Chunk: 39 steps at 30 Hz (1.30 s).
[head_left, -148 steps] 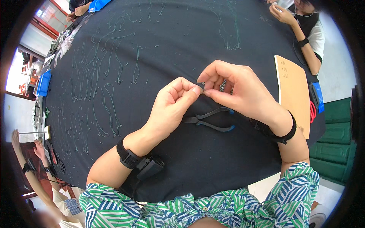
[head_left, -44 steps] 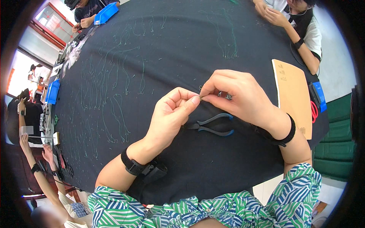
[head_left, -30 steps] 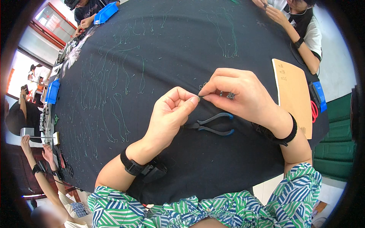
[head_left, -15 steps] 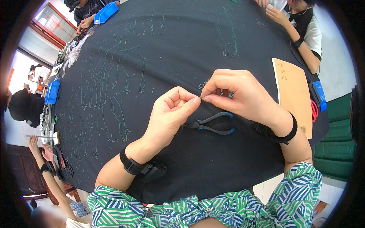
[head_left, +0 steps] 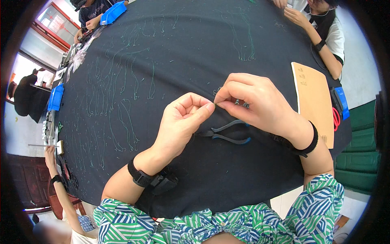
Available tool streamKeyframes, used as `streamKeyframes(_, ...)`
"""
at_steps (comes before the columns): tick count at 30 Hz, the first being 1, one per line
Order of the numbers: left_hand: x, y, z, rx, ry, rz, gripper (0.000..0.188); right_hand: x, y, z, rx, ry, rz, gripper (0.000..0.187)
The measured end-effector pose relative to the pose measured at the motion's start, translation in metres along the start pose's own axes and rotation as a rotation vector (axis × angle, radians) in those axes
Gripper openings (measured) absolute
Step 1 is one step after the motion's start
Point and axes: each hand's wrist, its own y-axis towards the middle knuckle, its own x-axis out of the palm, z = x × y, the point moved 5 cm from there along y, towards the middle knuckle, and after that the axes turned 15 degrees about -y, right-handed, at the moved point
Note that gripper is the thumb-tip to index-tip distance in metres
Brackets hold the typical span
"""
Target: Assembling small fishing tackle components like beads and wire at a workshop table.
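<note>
My left hand [head_left: 183,121] and my right hand [head_left: 256,97] meet over the dark cloth, each pinched between thumb and forefinger, the tips almost touching. What they pinch is too small to make out. Just behind the right fingertips, small metallic pieces [head_left: 242,104] show in the gap under my right fingers, and a thin loop [head_left: 217,92] lies beside them. Below my hands rest pliers [head_left: 227,134] with blue-edged handles, jaws pointing left and partly covered by my left hand. Both wrists wear black bands.
Many fine green cords [head_left: 122,81] with small ends are spread over the left of the black cloth [head_left: 227,179]. A tan notebook [head_left: 315,103], red-handled scissors [head_left: 336,118] and a blue packet [head_left: 342,101] lie at right. Blue trays [head_left: 113,13] and other people line the far and left edges.
My hands stay nearly in place, with the right fingers shifted slightly. At left, one person's dark-clad body has leaned over, and another's raised hand has moved toward the table edge.
</note>
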Motion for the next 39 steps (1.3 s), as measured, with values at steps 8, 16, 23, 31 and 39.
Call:
streamKeyframes(8,0.000,0.000,-0.003,-0.017,-0.042,-0.029,0.009,0.002,0.000,0.002,0.046,0.050,-0.056,0.007)
streamKeyframes(16,0.001,-0.001,-0.001,-0.014,-0.014,-0.035,0.008,0.018,-0.005,0.011,0.276,0.433,-0.224,0.010)
streamKeyframes(23,0.003,-0.002,0.003,0.003,0.056,-0.017,0.008,0.016,-0.003,0.007,0.276,0.457,-0.168,0.012)
streamKeyframes(31,0.001,-0.001,-0.001,0.001,0.012,-0.027,0.007,0.008,-0.003,0.005,0.178,0.259,-0.062,0.006)
streamKeyframes(39,0.001,0.000,-0.002,-0.009,-0.023,-0.038,0.007,0.007,-0.003,0.003,0.071,0.111,0.024,0.007)
